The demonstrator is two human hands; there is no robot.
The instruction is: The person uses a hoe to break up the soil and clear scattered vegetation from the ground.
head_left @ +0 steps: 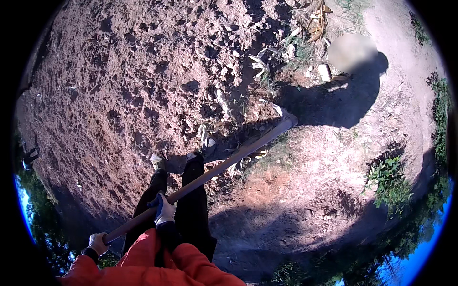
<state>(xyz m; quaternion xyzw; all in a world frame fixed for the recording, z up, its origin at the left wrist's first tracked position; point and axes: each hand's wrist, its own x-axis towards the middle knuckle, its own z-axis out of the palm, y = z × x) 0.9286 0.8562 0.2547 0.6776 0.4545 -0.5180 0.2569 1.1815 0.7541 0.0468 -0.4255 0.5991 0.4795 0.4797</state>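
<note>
A long-handled hoe (pixel 232 159) slants from the lower left to the right of centre. My left hand (pixel 98 244), in a pale work glove, is closed around the shaft near its butt end. Farther up the shaft, in front of my dark trousers, my right hand (pixel 165 211) grips it in a white-and-blue glove. The hoe's head (pixel 289 116) is at the far end, among dry stalks and soil at the edge of the tilled ground. Its blade is only partly seen, and I cannot tell whether it touches the soil.
Cloddy tilled soil (pixel 125 89) spreads across the left. On the right runs a smoother dirt strip (pixel 322 161) with a leafy green plant (pixel 390 182). Dry husks (pixel 260 64) and a pale block (pixel 325 72) lie along the border. My shoes (pixel 157 161) stand on the soil.
</note>
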